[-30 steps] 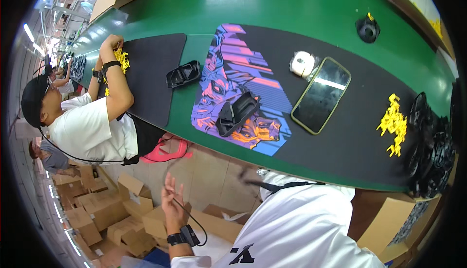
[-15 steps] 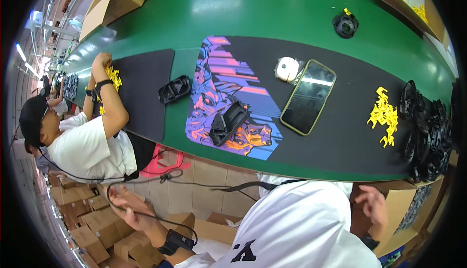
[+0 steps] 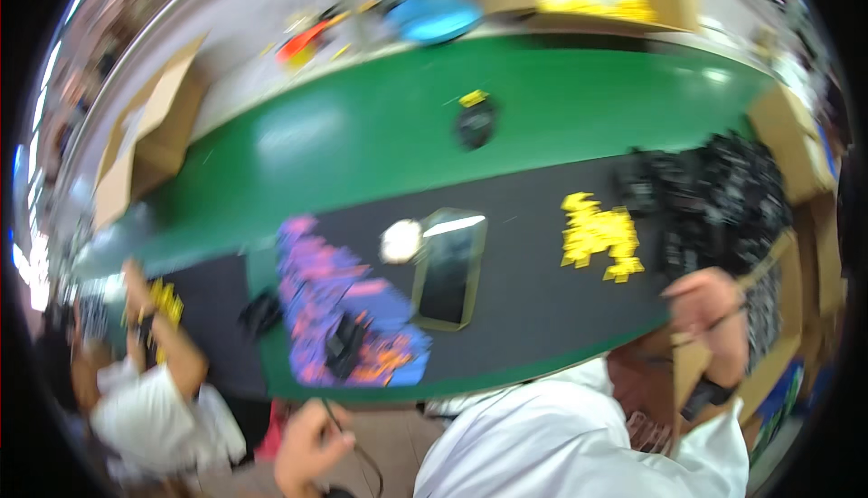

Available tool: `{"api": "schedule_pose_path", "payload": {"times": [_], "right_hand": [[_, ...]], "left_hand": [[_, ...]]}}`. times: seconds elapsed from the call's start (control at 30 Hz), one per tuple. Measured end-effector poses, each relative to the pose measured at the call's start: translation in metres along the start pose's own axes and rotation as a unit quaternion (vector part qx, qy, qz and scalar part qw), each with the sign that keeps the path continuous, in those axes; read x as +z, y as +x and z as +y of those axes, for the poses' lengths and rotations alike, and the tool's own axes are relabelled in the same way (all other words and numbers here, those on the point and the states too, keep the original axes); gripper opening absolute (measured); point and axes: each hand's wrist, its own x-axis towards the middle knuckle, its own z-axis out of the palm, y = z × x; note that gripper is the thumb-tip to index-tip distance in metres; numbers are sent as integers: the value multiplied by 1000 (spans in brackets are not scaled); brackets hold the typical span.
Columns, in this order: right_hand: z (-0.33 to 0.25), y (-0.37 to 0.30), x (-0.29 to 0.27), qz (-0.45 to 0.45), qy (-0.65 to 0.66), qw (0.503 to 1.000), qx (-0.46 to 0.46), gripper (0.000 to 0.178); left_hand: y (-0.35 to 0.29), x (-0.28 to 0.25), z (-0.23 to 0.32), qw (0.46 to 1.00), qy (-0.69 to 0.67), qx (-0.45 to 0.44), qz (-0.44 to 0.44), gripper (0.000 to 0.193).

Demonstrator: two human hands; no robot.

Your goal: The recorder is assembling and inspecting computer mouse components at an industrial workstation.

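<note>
My left hand (image 3: 307, 448) is below the table's front edge, smeared by motion, with a thin black cable (image 3: 366, 462) running across its fingers; whether it grips the cable I cannot tell. Over the mat's right front edge hovers my right hand (image 3: 707, 310), its fingers bent but blurred, and no held thing shows. The nearest things to it are a heap of black plastic parts (image 3: 723, 209) and a pile of small yellow pieces (image 3: 599, 234). A black part (image 3: 344, 344) lies on the patterned end of the mat (image 3: 533, 290).
A phone (image 3: 448, 272) and a round white object (image 3: 400, 241) lie mid-mat. Beyond them on the green table (image 3: 362, 145) stands a black part with a yellow piece (image 3: 475, 123). Cardboard boxes (image 3: 154, 136) line the far side. Another person (image 3: 163, 408) works at the left.
My view has swung right, showing more of the table's far side. My right hand has come up to the mat's edge near the black heap. My left hand has moved closer to the table.
</note>
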Motion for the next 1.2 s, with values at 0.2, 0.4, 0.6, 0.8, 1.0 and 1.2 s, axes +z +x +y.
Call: {"api": "schedule_pose_path", "payload": {"times": [0.2, 0.4, 0.6, 0.8, 1.0, 1.2], "right_hand": [[-6, 47, 99, -408, -485, 763, -127, 37], [12, 30, 91, -605, -592, 531, -31, 21], [-47, 70, -12, -129, -532, 819, -169, 23], [-29, 147, -37, 66, -636, 742, -201, 56], [-9, 223, -61, 83, -755, 563, -325, 50], [-50, 201, -46, 11, -719, 657, -228, 21]], "left_hand": [[-28, 44, 12, 990, -3, -47, -134, 14], [37, 43, 67, 994, 108, -2, 30, 25], [84, 78, 112, 994, 43, 91, -48, 18], [136, 88, 141, 984, -45, 155, -79, 14], [226, 86, 182, 958, -46, 256, -120, 11], [248, 115, 178, 943, -123, 193, -243, 14]]}}
